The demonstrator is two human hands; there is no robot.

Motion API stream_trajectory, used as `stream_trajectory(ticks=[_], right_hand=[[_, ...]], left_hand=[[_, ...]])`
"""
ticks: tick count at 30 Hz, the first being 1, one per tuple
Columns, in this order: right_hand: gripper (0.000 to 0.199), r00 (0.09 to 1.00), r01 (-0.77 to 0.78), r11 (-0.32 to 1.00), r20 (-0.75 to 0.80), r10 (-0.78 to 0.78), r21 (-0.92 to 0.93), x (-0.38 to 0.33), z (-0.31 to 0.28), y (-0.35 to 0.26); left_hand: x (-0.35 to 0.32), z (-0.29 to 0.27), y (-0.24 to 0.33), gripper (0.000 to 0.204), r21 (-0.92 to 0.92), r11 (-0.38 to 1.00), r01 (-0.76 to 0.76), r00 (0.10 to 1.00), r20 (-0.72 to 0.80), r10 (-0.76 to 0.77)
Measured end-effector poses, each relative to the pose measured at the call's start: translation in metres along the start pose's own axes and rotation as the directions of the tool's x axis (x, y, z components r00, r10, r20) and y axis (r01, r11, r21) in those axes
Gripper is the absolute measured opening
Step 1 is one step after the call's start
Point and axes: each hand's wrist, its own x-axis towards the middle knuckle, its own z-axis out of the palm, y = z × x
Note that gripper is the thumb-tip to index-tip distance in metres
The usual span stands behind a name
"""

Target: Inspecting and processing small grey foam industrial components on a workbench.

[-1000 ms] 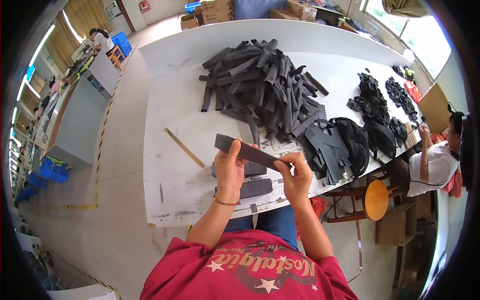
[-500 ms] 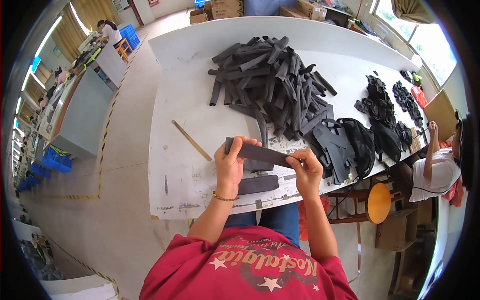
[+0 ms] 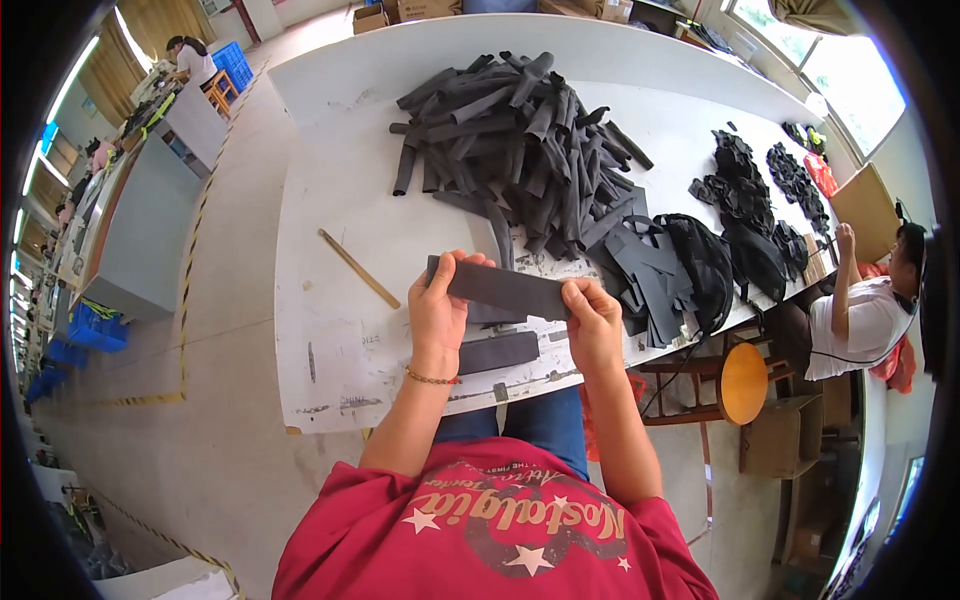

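A dark grey strip of fabric-like material (image 3: pixel 508 289) is stretched between my two hands above the table's front edge, its broad face tilted up toward me. Its left end sits in my left hand (image 3: pixel 440 305), the thumb on top and the fingers behind. At the other end my right hand (image 3: pixel 594 322) pinches the strip between thumb and fingers. Below it on the table lies a similar dark strip (image 3: pixel 498 352), flat; another dark piece behind is partly hidden by the held one. Farther back rises a big heap of rolled dark pieces (image 3: pixel 530 150).
The white table (image 3: pixel 330 320) carries a thin wooden stick (image 3: pixel 359 268) at left. Right of the heap are flat dark pieces (image 3: pixel 652 285), a black bag (image 3: pixel 695 268) and black bundles (image 3: pixel 740 180). A wooden stool (image 3: pixel 743 384) and a seated person (image 3: pixel 862 320) are at right.
The strip has turned to show more of its broad face, and my right thumb now lies over its end. The whole view has shifted slightly, moving the table leftward and up.
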Motion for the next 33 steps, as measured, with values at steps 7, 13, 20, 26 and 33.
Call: stream_trajectory(ticks=[7, 13, 20, 26, 33], right_hand=[[0.016, 0.999, -0.025, 0.966, 0.016, 0.03, -0.257, -0.001, 0.006, -0.003], [0.012, 0.997, -0.081, 0.994, -0.019, 0.079, -0.071, 0.016, 0.007, 0.006], [0.029, 0.994, -0.106, 0.907, -0.05, 0.094, -0.409, 0.023, 0.005, 0.044], [0.034, 0.995, -0.035, 0.64, -0.084, -0.046, -0.768, 0.02, 0.0, 0.088], [0.017, 0.944, 0.053, 0.403, -0.085, -0.318, -0.914, 0.044, -0.071, 0.045]], left_hand=[[0.0, -0.003, 0.002, 0.027, 0.161, 0.987, -0.01, 0.993, -0.118, 0.029], [0.011, -0.024, 0.016, 0.024, 0.141, 0.982, 0.127, 0.985, -0.134, -0.108], [0.011, -0.082, 0.03, 0.015, 0.832, 0.548, -0.09, 0.982, -0.018, 0.189], [0.012, -0.104, 0.002, 0.013, 0.975, 0.151, -0.164, 0.947, 0.112, 0.302], [0.078, -0.074, -0.007, 0.021, 0.916, 0.322, -0.238, 0.971, 0.213, 0.111]])
